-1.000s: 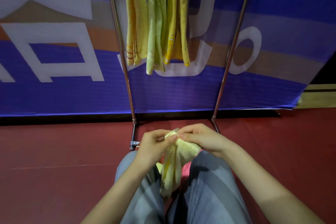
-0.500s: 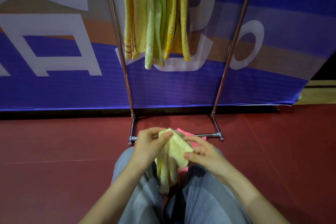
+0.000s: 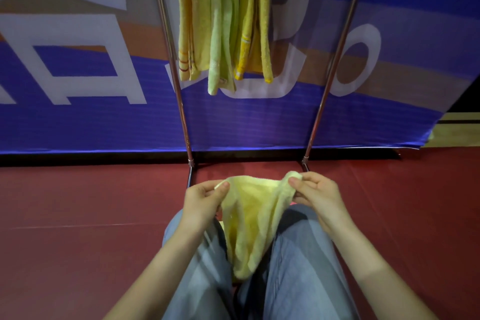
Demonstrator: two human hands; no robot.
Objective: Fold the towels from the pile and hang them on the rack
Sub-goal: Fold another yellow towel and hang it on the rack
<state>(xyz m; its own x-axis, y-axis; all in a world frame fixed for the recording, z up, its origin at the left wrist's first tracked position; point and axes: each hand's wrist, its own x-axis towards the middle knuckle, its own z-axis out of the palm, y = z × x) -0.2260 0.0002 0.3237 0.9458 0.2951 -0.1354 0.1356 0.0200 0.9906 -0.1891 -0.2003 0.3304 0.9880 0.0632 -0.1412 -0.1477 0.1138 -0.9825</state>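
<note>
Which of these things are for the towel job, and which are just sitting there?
For the job:
- pale yellow towel, pinched at its top corners by the left hand and right hand
- metal rack
- hanging on it: striped yellow towel, light green towel, bright yellow towel

Just there:
- blue banner
- red floor
- blue jeans

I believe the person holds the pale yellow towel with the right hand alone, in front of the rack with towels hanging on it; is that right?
Not alone: in the head view the left hand pinches one top corner of the pale yellow towel and the right hand the other. The rack ahead does carry hanging towels.
</note>
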